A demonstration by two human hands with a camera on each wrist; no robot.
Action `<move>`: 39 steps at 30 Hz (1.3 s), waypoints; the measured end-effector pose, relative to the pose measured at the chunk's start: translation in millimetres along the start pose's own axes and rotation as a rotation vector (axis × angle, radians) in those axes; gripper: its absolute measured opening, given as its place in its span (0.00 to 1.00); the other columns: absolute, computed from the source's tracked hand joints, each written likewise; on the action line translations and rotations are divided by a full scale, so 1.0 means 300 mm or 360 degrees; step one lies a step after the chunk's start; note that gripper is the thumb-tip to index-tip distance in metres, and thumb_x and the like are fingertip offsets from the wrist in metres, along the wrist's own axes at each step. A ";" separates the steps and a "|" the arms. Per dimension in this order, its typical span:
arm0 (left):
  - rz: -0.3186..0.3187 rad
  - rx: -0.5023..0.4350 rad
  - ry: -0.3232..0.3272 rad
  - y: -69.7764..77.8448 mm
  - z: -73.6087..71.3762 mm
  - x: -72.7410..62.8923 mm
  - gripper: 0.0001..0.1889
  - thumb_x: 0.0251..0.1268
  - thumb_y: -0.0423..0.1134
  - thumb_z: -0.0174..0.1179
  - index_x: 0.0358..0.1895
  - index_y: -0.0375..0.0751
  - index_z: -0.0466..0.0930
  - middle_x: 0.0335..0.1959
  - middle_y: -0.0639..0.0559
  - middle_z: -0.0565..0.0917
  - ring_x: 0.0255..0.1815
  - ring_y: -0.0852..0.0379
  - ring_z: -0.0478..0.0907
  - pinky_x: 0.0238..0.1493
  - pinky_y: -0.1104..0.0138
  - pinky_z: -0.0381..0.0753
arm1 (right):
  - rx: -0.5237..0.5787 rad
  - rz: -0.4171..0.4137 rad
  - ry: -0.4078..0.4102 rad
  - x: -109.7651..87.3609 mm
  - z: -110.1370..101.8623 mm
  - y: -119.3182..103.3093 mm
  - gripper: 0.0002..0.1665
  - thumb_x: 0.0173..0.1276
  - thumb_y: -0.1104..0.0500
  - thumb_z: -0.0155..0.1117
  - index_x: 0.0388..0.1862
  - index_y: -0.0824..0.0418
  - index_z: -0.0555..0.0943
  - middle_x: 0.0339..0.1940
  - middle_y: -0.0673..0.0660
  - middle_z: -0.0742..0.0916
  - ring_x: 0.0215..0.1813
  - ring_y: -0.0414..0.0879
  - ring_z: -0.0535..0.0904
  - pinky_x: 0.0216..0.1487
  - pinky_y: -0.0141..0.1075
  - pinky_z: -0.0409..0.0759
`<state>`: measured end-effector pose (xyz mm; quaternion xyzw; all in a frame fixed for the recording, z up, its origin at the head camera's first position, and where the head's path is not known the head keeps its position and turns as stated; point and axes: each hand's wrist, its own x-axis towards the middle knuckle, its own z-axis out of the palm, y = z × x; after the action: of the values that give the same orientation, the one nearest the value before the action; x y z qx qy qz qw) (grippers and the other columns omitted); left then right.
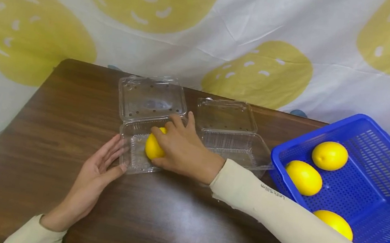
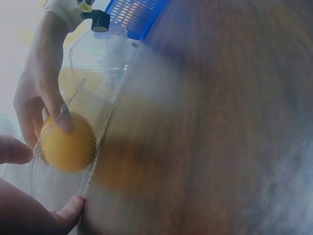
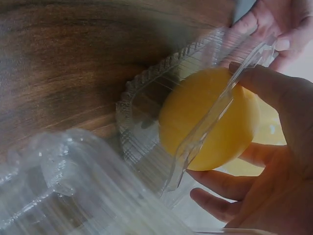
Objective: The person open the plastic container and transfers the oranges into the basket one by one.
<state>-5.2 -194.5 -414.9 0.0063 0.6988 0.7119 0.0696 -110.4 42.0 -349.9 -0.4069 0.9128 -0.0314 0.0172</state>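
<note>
My right hand grips a yellow lemon inside the base of the left clear plastic clamshell box. In the right wrist view, the thumb and fingers spread around the lemon, part of it below the box rim. My left hand rests against the left end of this box, fingers fairly straight and thumb at its front corner. The left box's lid lies folded back behind it. A second clear clamshell box stands open to the right, partly behind my right wrist.
At the right stands a blue plastic basket with three lemons visible, one partly covered by my right sleeve. Its near left corner is close to the second box. A patterned cloth hangs behind the brown wooden table.
</note>
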 end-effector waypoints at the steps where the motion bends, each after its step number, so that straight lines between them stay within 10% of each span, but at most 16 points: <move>1: -0.0001 0.0003 -0.0002 0.000 0.000 -0.001 0.43 0.81 0.27 0.60 0.91 0.39 0.49 0.89 0.40 0.61 0.86 0.47 0.62 0.74 0.78 0.72 | -0.0008 0.0000 0.0003 0.001 0.000 0.000 0.41 0.67 0.35 0.80 0.70 0.55 0.81 0.58 0.61 0.89 0.79 0.63 0.70 0.79 0.81 0.58; 39: 0.0043 -0.0021 0.0015 0.001 0.009 -0.003 0.42 0.79 0.25 0.61 0.90 0.39 0.51 0.88 0.37 0.61 0.83 0.57 0.66 0.74 0.76 0.73 | 0.0131 0.0132 0.0356 -0.173 -0.187 0.129 0.44 0.62 0.38 0.83 0.71 0.57 0.82 0.59 0.60 0.89 0.79 0.63 0.68 0.84 0.77 0.50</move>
<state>-4.1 -191.8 -414.5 0.0119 0.6942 0.7175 0.0566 -107.6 109.0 -296.3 -0.3617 0.9230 -0.1134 -0.0666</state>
